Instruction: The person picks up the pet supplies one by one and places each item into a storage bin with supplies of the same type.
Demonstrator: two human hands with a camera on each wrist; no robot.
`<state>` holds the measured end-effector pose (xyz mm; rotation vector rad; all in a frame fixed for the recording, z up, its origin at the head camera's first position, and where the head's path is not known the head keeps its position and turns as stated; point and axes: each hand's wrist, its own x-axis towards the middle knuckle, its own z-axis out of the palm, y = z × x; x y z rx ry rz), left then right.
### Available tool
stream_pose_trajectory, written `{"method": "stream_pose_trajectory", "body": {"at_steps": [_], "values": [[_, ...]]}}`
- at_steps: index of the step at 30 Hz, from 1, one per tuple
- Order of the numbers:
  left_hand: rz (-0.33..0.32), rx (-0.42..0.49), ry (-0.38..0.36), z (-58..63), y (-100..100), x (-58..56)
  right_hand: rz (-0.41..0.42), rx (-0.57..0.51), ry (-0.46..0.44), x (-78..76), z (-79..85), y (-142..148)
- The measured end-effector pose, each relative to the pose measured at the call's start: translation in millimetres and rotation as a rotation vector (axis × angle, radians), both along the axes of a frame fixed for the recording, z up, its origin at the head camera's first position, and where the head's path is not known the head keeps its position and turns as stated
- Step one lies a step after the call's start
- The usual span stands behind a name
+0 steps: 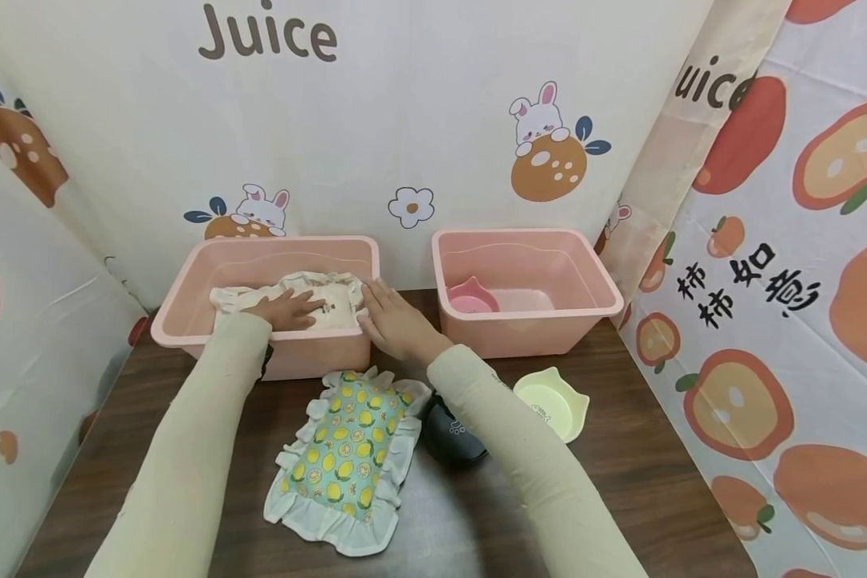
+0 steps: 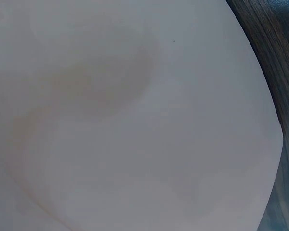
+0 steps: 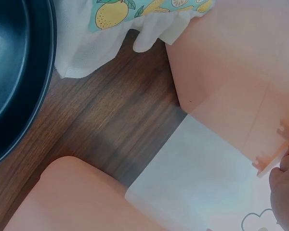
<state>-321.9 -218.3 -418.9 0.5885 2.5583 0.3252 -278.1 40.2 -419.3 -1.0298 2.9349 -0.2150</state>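
Observation:
In the left pink bin (image 1: 318, 357) lies a cream ruffled cloth (image 1: 343, 301) with a small dark print. My left hand (image 1: 285, 311) rests on this cloth with fingers spread, its wrist over the bin's front rim. Fingers extended, my right hand (image 1: 397, 321) is at the bin's right rim, beside the cloth's edge. The right wrist view catches part of that right hand (image 3: 285, 187) close to the rim. A pale bin surface (image 2: 183, 134) fills most of the left wrist view, where the hand itself is hidden.
A lemon-print ruffled cloth (image 1: 350, 445) lies in front of the left bin. Beside it sits a dark bowl (image 1: 451, 437), partly behind my right sleeve, and a pale green bowl (image 1: 559, 405). The right pink bin (image 1: 527, 329) holds a pink bowl (image 1: 473, 297).

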Motion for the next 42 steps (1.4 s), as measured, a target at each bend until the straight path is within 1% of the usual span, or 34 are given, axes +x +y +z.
{"method": "stream_pose_trajectory", "body": {"at_steps": [5, 10, 16, 20, 25, 27, 29, 34, 36, 39, 42], "values": [[-0.004, 0.011, -0.012, 0.7, 0, 1.1, -0.004, -0.003, -0.012, 1.1, 0.6, -1], [-0.001, -0.003, -0.001, 0.3, 1, 0.4, 0.000, 0.001, -0.014, 1.2, 1.6, 0], [0.006, -0.038, 0.059, 1.3, 4, -2.7, -0.001, 0.005, -0.001, 0.3, 3.2, 0], [-0.008, -0.045, 0.121, 1.1, 5, -6.1, 0.000, 0.005, 0.003, -0.1, 2.8, 0], [-0.009, 0.028, 0.191, 3.5, 2, -5.9, 0.002, 0.008, 0.004, -0.6, 1.6, -1], [0.005, 0.062, 0.199, 8.8, 1, -3.1, 0.004, 0.009, 0.005, -0.8, 1.0, -1], [0.018, 0.073, 0.197, 17.5, 3, 0.3, 0.005, 0.009, 0.003, -0.7, 1.3, -1], [0.032, 0.057, 0.218, 42.9, 14, 10.6, 0.008, 0.007, 0.009, -0.4, 1.9, -1], [0.035, 0.036, 0.248, 50.5, 17, 15.8, 0.007, 0.007, 0.007, -0.5, 2.1, -1], [0.058, 0.019, 0.299, 59.8, 23, 27.3, 0.003, 0.011, -0.003, -0.5, 2.2, -1], [0.062, -0.005, 0.365, 67.4, 28, 43.8, -0.003, 0.016, -0.013, 0.1, 2.7, -2]]}}
